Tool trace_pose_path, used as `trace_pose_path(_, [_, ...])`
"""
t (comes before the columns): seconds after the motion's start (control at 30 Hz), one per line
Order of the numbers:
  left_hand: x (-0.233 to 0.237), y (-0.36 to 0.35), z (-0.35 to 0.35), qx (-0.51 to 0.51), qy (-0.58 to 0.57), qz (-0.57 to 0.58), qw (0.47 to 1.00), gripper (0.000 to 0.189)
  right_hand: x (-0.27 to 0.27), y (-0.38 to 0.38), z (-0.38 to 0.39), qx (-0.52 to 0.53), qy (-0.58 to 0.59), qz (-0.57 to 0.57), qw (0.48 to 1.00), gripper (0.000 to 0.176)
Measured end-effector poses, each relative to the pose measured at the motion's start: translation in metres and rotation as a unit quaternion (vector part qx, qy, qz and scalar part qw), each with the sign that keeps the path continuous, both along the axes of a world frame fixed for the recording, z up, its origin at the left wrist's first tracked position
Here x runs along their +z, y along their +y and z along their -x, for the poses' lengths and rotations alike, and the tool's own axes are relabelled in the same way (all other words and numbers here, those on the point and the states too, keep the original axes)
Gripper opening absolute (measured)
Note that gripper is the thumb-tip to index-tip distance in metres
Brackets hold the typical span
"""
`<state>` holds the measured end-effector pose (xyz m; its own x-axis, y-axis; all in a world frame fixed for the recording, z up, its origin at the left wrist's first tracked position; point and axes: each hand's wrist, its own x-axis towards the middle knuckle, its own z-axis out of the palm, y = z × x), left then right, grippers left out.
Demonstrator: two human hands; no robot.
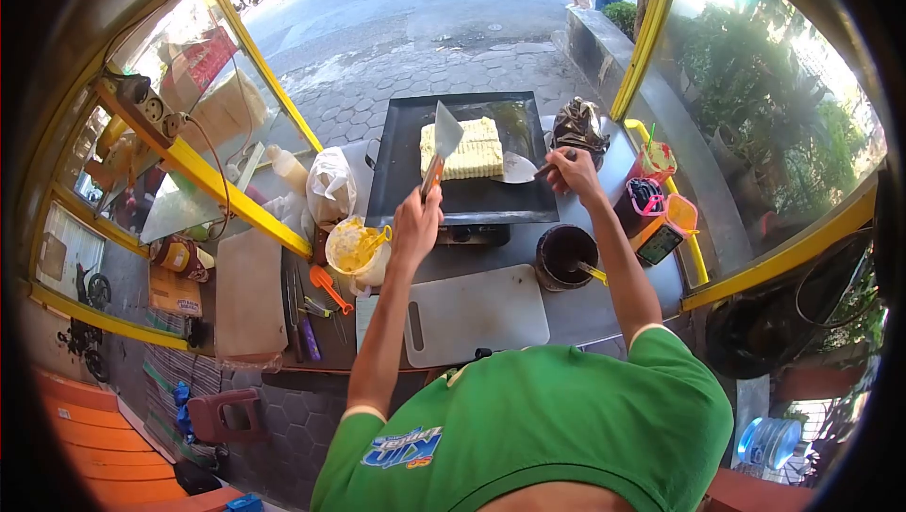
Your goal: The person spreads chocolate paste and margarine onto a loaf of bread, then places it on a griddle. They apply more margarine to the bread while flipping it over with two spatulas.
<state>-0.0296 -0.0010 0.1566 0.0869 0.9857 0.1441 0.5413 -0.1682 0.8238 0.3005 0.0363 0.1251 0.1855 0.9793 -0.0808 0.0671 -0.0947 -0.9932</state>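
A pale, ridged block of bread (479, 147) lies on a black square griddle (401, 172). My left hand (415, 224) is wrapped round the handle of a spatula (446, 130), whose metal blade points up and overlaps the bread's left side in this view. With my right hand (573, 172) I grip the dark handle of a second spatula (518, 168); its broad blade lies flat on the griddle, right at the bread's lower right edge. Below the griddle, a white cutting board (481, 317) rests on the counter.
Left of the griddle stand a tub of yellow spread (357, 250) and a white plastic bag (331, 188). A dark pot (566, 257) sits to the right, near containers (651, 161) and a phone (658, 244). Yellow posts (649, 31) frame the stall.
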Motion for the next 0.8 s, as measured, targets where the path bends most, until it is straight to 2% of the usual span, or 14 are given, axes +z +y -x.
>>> trace_pose_path(0.03, [-0.003, 0.011, -0.005, 0.013, 0.079, -0.031, 0.996, 0.047, -0.004, 0.010, 0.004, 0.000, 0.003, -0.010, 1.000, 0.020])
trace_pose_path(0.07, [-0.007, 0.018, -0.010, 0.014, 0.077, -0.031, 0.996, 0.047, -0.009, 0.019, 0.007, 0.001, 0.001, -0.011, 1.000, 0.020])
trace_pose_path(0.13, [-0.013, 0.029, -0.023, 0.037, 0.233, -0.078, 0.969, 0.044, -0.016, 0.035, 0.014, 0.026, 0.024, 0.000, 0.999, 0.020])
trace_pose_path(0.17, [-0.014, 0.030, -0.026, 0.017, 0.267, -0.062, 0.961, 0.043, -0.018, 0.041, 0.016, 0.028, 0.023, 0.000, 0.999, 0.020])
trace_pose_path(0.27, [-0.023, 0.028, -0.027, 0.005, 0.278, -0.081, 0.957, 0.046, -0.011, 0.053, 0.023, 0.032, 0.021, -0.008, 0.999, 0.020])
trace_pose_path(0.37, [-0.023, 0.029, -0.021, 0.002, 0.258, -0.057, 0.965, 0.045, 0.004, 0.069, 0.025, 0.030, -0.010, -0.007, 0.999, 0.022])
trace_pose_path(0.47, [-0.016, 0.030, -0.015, 0.007, 0.234, -0.051, 0.971, 0.045, 0.052, 0.068, 0.043, 0.031, -0.075, -0.025, 0.996, 0.027])
trace_pose_path(0.53, [-0.013, 0.032, -0.010, 0.024, 0.180, -0.057, 0.982, 0.050, 0.083, 0.076, 0.055, 0.062, -0.210, -0.052, 0.974, 0.028])
trace_pose_path(0.6, [-0.013, 0.037, -0.001, 0.057, 0.173, -0.073, 0.981, 0.050, 0.116, 0.076, 0.071, 0.087, -0.236, -0.092, 0.963, 0.035])
trace_pose_path(0.67, [-0.009, 0.039, 0.010, 0.086, 0.167, -0.084, 0.979, 0.051, 0.141, 0.084, 0.088, 0.114, -0.329, -0.144, 0.926, 0.040])
trace_pose_path(0.73, [0.003, 0.038, 0.025, 0.089, 0.049, -0.010, 0.995, 0.056, 0.163, 0.089, 0.110, 0.154, -0.388, -0.165, 0.893, 0.041])
trace_pose_path(0.8, [0.012, 0.034, 0.040, 0.091, 0.014, -0.003, 0.996, 0.054, 0.178, 0.089, 0.135, 0.172, -0.421, -0.199, 0.868, 0.035])
